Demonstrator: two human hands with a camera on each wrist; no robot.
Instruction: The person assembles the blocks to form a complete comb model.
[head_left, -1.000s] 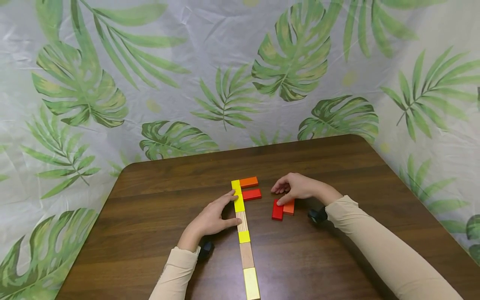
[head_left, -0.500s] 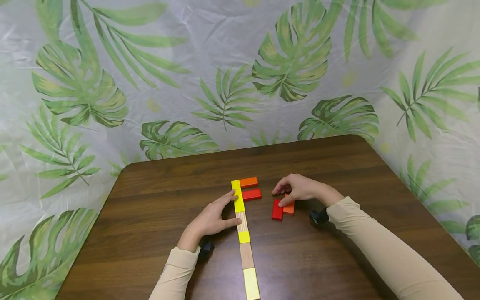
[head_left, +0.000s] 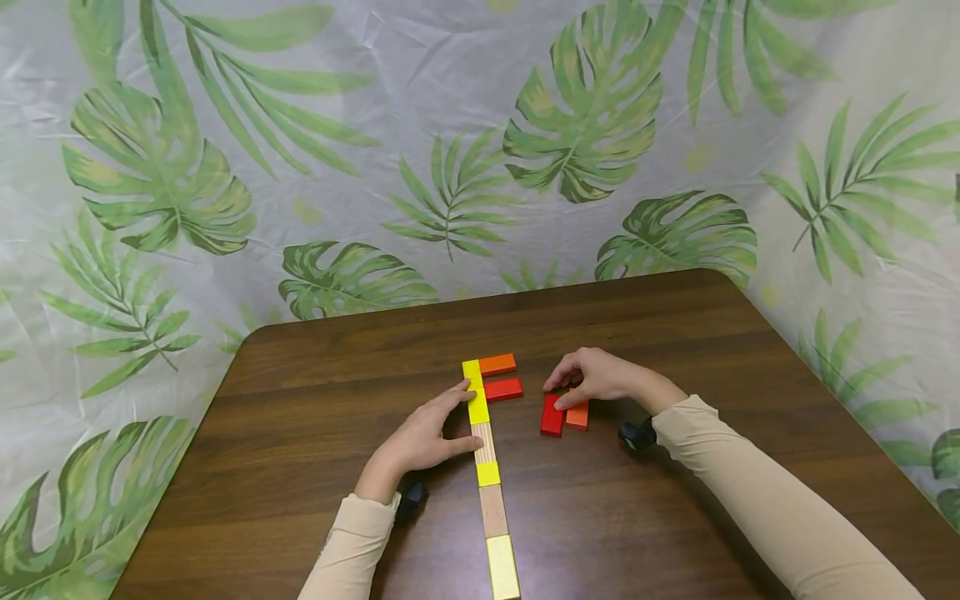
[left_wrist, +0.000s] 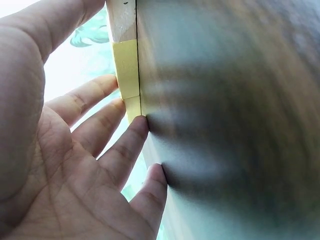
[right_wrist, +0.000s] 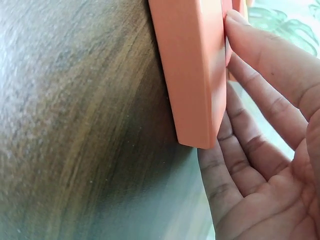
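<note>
In the head view a straight row of yellow and bare wood blocks (head_left: 493,510) runs away from me along the tabletop. My left hand (head_left: 420,435) rests beside its far part, fingers spread and fairly straight, fingertips and thumb at the blocks' left side. From the row's far end an orange block (head_left: 497,364) and a red block (head_left: 503,389) stick out to the right. My right hand (head_left: 600,375) pinches another red block (head_left: 552,415), thumb near its top and index finger by its far end. Close on its right lies a second orange block (right_wrist: 187,75), with a narrow gap between them.
The brown wooden table (head_left: 300,417) has rounded far corners. Behind it hangs a leaf-patterned cloth (head_left: 465,167), which also covers the right side. The row of blocks reaches the bottom of the head view.
The red block at my right hand has slid slightly left and away from me, opening a gap from the orange block. My right thumb shifted slightly; the left hand stays still.
</note>
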